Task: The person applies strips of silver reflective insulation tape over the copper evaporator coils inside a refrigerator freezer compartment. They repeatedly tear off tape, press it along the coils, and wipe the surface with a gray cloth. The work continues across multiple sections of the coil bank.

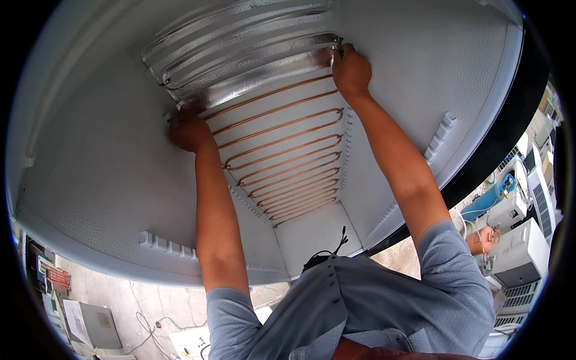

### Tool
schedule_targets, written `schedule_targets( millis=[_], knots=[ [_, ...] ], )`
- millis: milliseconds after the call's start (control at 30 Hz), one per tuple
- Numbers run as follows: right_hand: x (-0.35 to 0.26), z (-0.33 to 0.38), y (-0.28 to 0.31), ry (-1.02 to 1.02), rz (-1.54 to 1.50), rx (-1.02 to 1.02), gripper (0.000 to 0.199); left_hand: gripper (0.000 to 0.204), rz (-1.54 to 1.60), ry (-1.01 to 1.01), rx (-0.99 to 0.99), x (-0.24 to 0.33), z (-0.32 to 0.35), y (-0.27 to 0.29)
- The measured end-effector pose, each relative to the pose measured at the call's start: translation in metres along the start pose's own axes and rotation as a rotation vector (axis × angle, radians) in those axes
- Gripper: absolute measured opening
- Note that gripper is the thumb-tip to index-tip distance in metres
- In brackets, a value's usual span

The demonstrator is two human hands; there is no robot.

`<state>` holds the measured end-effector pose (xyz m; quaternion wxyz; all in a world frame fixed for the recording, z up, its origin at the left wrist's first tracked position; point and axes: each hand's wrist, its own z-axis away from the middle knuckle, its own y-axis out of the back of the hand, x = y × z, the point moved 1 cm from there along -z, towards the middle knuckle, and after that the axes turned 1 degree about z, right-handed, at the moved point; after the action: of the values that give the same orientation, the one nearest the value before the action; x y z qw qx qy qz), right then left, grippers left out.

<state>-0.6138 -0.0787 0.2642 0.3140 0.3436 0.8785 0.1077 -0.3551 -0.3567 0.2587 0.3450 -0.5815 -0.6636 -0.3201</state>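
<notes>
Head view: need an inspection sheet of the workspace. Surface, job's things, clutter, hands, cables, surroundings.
Surface: white cabinet interior, textured, with ribbed strips on the side walls.
Job's things: copper tubing looping across the back wall; silver foil in strips over the upper part, the runs below it bare.
Clutter: grey-and-white box on the floor at left.
Hands: left hand and right hand at opposite ends of the lowest foil strip; exact grip unclear.
Cables: black cable near the person's shirt; loose floor cable at left.
Surroundings: blue cylinder and white appliance units at right.
</notes>
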Motion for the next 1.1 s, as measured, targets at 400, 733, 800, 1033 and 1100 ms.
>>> schedule_targets(
  millis=[400, 733, 800, 1033, 1100],
  knots=[
    [-0.004, -0.004, 0.005, -0.023, 0.047, -0.006, 0.024, 0.041, -0.117, -0.016, 0.023, 0.008, 0.000, -0.003],
    [-0.004, -0.008, 0.004, -0.021, 0.079, -0.039, 0.027, 0.036, -0.077, -0.005, 0.041, 0.001, -0.003, -0.006],
    [-0.002, -0.006, 0.003, 0.008, 0.044, -0.011, 0.027, 0.035, -0.057, 0.010, 0.023, 0.002, -0.002, -0.003],
    [0.002, -0.005, 0.004, 0.054, 0.027, 0.020, 0.026, 0.038, -0.052, -0.063, 0.024, 0.012, 0.008, 0.004],
    [0.003, -0.008, 0.003, 0.085, 0.008, 0.051, 0.025, 0.038, -0.085, -0.074, 0.029, 0.010, 0.007, 0.003]
  ],
)
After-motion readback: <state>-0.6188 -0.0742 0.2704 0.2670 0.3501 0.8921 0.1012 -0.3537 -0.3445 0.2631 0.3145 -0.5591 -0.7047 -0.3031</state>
